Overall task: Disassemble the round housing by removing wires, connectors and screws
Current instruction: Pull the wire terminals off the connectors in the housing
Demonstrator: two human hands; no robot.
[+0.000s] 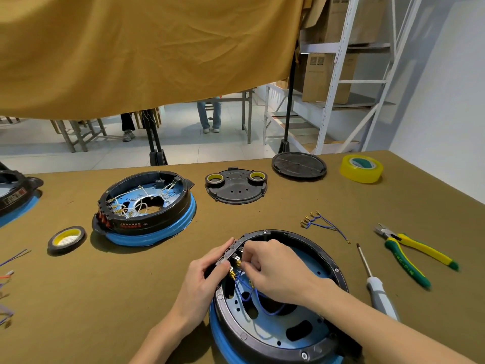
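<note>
A round black housing [338, 274] with a blue base lies open at the table's near edge. Blue wires [258, 302] with brass connectors loop inside it. My left hand [202, 282] grips the housing's left rim, on the switch block side. My right hand [273, 266] reaches inside the rim, its fingertips pinched on a connector at the switch terminals. A loose bundle of blue wires [321, 223] with brass connectors lies on the table beyond the housing.
A second open housing [147, 208] with white wires sits at the left. A screwdriver [375, 282] and yellow-green cutters [414, 252] lie to the right. Black covers [236, 190] [299, 165], tape rolls [67, 239] [361, 168] and a third housing [15, 198] stand around.
</note>
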